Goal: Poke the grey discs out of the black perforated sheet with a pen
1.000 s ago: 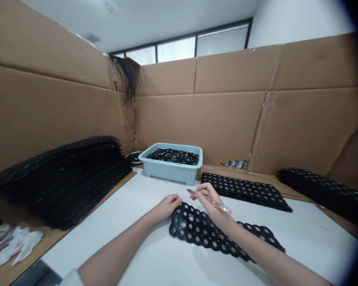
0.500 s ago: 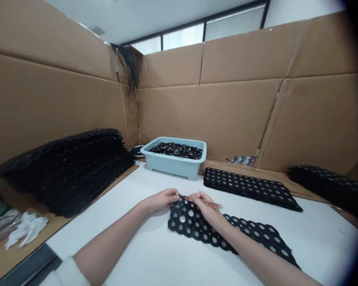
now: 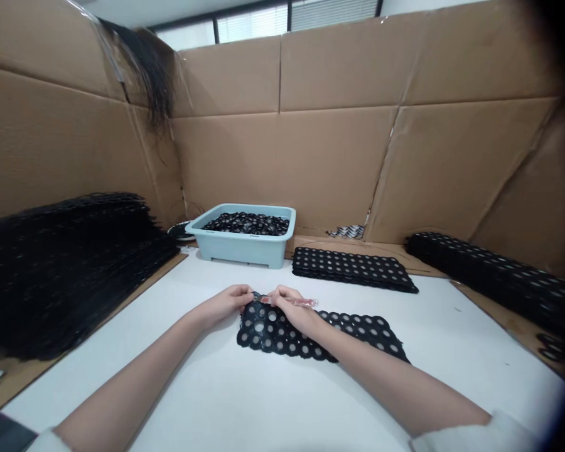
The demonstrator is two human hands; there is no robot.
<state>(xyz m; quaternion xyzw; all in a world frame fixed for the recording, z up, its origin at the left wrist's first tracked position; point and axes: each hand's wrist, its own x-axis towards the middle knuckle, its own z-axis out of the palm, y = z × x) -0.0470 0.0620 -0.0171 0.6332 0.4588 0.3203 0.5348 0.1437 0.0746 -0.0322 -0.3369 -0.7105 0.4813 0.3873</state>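
A black mat with rows of round holes point(image 3: 358, 326) lies on the white tabletop point(image 3: 245, 402), its left end slightly raised. My left hand point(image 3: 233, 301) pinches the mat's upper left corner between thumb and fingers. Close to its right, my right hand point(image 3: 294, 307) is closed around a thin reddish, clear-handled tool point(image 3: 306, 302). The tool's tip points left toward the pinched corner; whether it touches the mat is too small to tell. My right forearm crosses over the mat.
Behind my hands stands a light blue basin point(image 3: 242, 249) of black rings. A holed black stack point(image 3: 353, 269) lies right of it, another point(image 3: 489, 276) farther right. A large black pile point(image 3: 70, 270) fills the left. Cardboard walls point(image 3: 226, 150) surround the table.
The view has turned to the right, shifting everything left in the picture. The tool in my right hand now lies more level and points at the corner. My left hand keeps its pinch.
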